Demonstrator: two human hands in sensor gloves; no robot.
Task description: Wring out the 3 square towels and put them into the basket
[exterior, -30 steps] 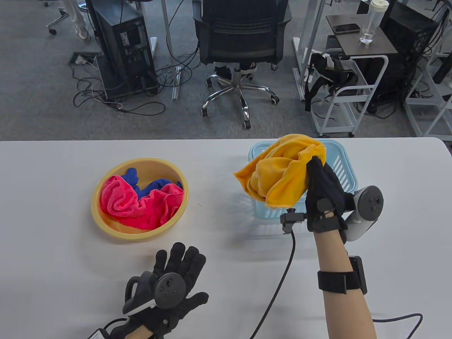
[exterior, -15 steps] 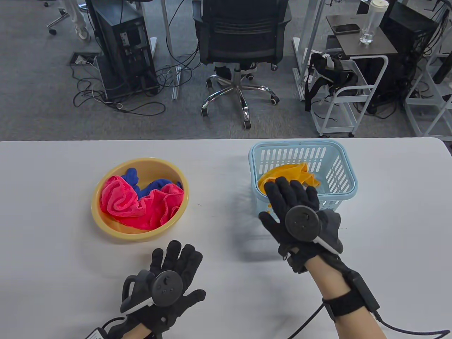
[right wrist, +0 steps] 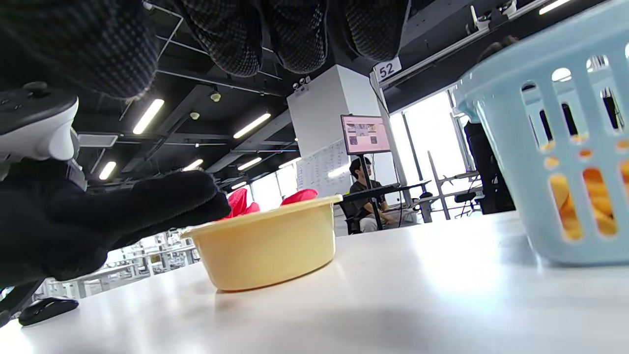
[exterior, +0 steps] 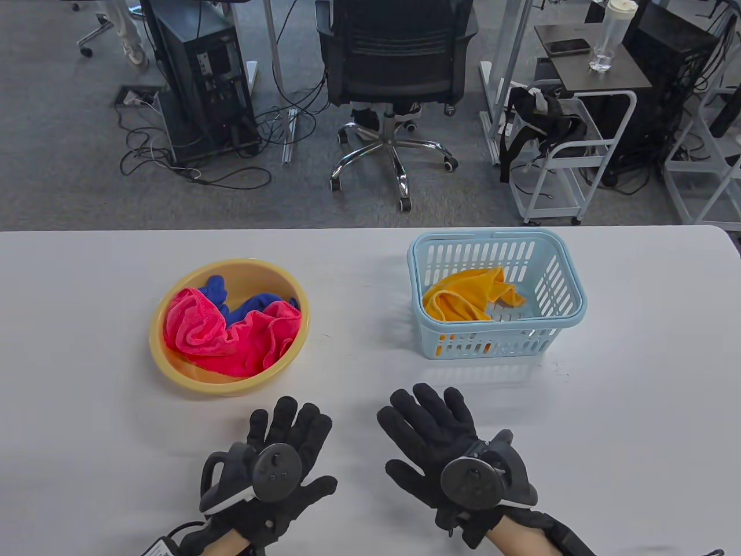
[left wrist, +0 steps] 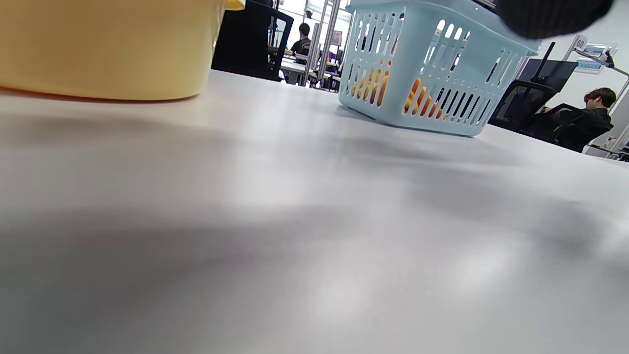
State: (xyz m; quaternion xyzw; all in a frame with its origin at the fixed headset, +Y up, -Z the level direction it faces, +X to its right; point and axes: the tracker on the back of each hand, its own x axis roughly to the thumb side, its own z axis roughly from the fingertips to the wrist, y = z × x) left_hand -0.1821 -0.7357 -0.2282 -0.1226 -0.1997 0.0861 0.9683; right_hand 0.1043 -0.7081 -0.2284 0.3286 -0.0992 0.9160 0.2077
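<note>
An orange towel [exterior: 466, 296] lies crumpled inside the light blue basket [exterior: 570, 301] at the right of the table; its colour shows through the basket slots [left wrist: 417, 96] [right wrist: 565, 206]. A pink towel [exterior: 226, 336] and a blue towel [exterior: 257, 302] lie in the yellow bowl [exterior: 173, 370] on the left. My left hand [exterior: 286, 440] rests flat on the table near the front edge, fingers spread, holding nothing. My right hand [exterior: 431, 431] lies beside it, also flat and empty, well short of the basket.
Beyond the table's far edge stand an office chair [exterior: 393, 69], a computer tower [exterior: 202, 75] and a white cart [exterior: 567, 150]. The yellow bowl [right wrist: 268, 246] sits a short way ahead of both hands.
My right hand dropped the orange towel into the basket, then drew back to the front of the table and now lies flat beside the left hand. The left hand barely moved.
</note>
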